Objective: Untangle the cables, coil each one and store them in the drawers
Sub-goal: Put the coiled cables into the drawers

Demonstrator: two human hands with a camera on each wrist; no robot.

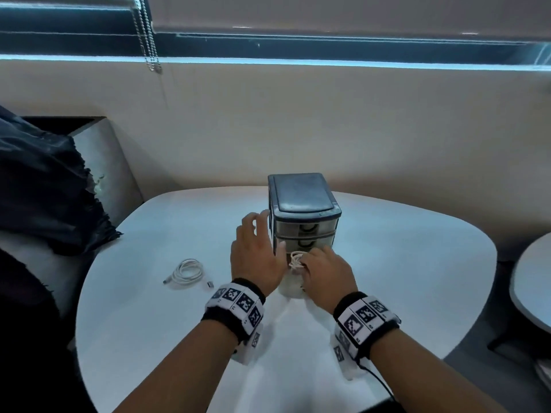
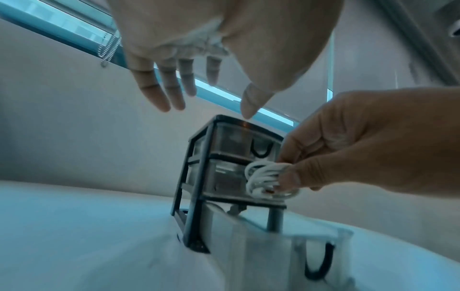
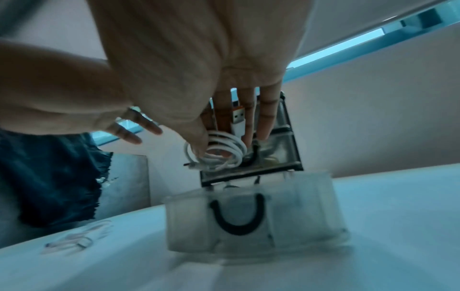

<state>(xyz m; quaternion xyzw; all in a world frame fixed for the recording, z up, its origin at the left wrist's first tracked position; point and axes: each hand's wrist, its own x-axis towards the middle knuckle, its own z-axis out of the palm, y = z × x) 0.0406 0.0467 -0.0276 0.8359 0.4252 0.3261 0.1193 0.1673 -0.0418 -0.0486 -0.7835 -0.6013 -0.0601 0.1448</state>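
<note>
A small dark-framed drawer unit (image 1: 302, 204) stands mid-table, with see-through drawers. Its bottom drawer (image 3: 254, 216) is pulled out toward me. My right hand (image 1: 323, 271) pinches a coiled white cable (image 1: 295, 260) (image 2: 263, 177) (image 3: 219, 151) just above that drawer; an orange-tipped USB plug (image 3: 237, 116) sticks up between its fingers. My left hand (image 1: 256, 251) hovers beside the unit's left side with fingers (image 2: 159, 92) spread, holding nothing. A second coiled white cable (image 1: 187, 271) lies on the table to the left.
The white rounded table (image 1: 387, 278) stands against a beige wall. A dark fringed cloth (image 1: 44, 186) lies on a seat at the left. Another table's edge (image 1: 530, 281) shows at the right. A bead chain (image 1: 147, 34) hangs from the blind.
</note>
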